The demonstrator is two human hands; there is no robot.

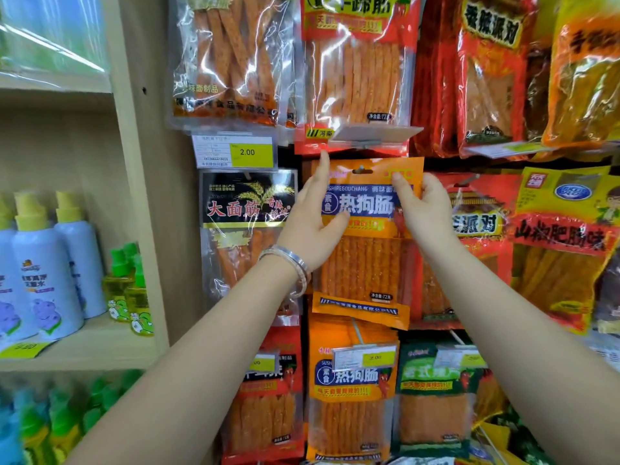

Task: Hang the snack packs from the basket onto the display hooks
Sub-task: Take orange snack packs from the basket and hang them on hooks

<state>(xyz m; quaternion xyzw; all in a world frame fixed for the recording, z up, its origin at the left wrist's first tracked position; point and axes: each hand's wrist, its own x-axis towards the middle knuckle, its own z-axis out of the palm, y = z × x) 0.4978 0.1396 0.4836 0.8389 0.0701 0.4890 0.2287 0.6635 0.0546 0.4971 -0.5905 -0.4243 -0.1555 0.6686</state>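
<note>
An orange snack pack (365, 263) with a blue label band is held up against the display wall. Its hang hole sits at a metal hook (361, 169) just under a flipped-up price tag holder (372, 134). My left hand (313, 223), with a silver bangle on the wrist, holds the pack's upper left side, index finger pointing up along its edge. My right hand (424, 204) pinches the pack's upper right corner. The basket is out of view.
Hanging snack packs fill the wall: a black-labelled pack (246, 229) at left, red and yellow packs (563, 250) at right, another orange pack (350, 397) below. A wooden shelf (77, 350) at left carries spray bottles (43, 270).
</note>
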